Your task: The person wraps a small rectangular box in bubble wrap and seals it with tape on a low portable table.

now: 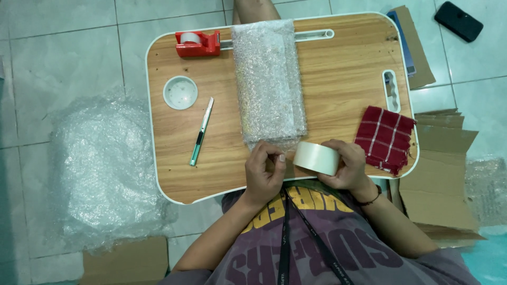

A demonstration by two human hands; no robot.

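Head view, looking down at a lap bench [338, 84] of wood grain. Nearest the body, the right hand [346, 166] is curled around a white tape roll [317, 157] at the bench's near edge. Just left of the roll, the left hand [264, 171] has its fingertips pinched together, seemingly picking at the tape's loose end. To do this well, steady the roll and peel the end squarely. Just beyond the roll lies a bubble-wrapped parcel [270, 82]; a red checked cloth [385, 138] sits right of the roll.

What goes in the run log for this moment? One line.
right hand: holds tape roll | left hand: picks at tape end | bubble-wrapped bundle: on lap table
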